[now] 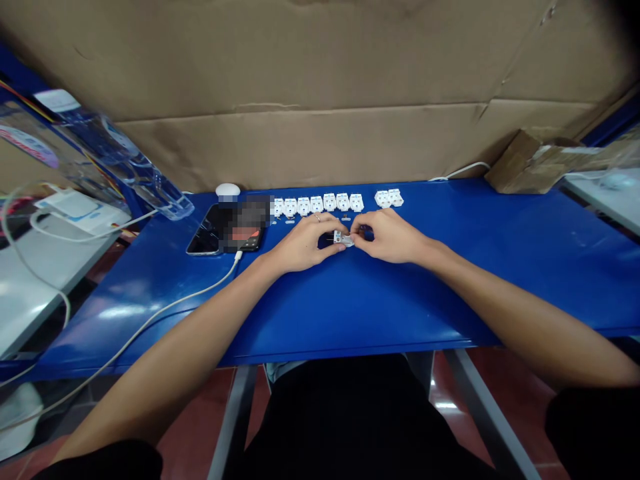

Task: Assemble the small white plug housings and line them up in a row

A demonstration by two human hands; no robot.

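Between the thumb and fingers of my left hand (304, 243) is a small white plastic part (337, 237), held just above the blue table. My right hand (393, 237) is closed in a pinch at the right end of that part, where a whitish piece shows; whatever its fingertips grip is too small to make out. Behind my hands stands a row of several similar white plastic parts (316, 204). Two more white parts (389, 198) sit together to the right of the row. Tiny pieces lie just in front of the row.
Two phones lie on the left, one black phone (205, 230) beside another with a white charging cable (199, 293) running to it. A round white object (228, 191) is behind them. A water bottle (125, 160) leans at left; a cardboard box (525, 163) stands at back right.
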